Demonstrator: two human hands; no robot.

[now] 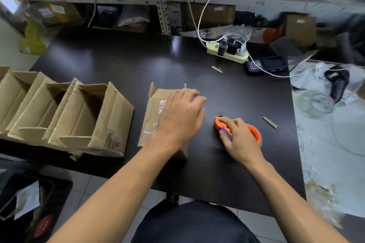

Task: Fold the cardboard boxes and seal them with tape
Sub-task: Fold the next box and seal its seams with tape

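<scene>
- Sealing step in hand: box at frame centre on the worktop, clear tape already across its top.
- Left hand rests flat on it, fingers spread.
- Right hand grips the orange tape dispenser beside it.
- Next move, likely: lift dispenser to the seam.

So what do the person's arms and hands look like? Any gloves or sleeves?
No gloves and no sleeves in view: both forearms are bare up to the bottom of the picture. The left hand and right hand are bare too, with no rings, watch or bands showing. Lower down, only dark clothing on the lap shows.
</scene>
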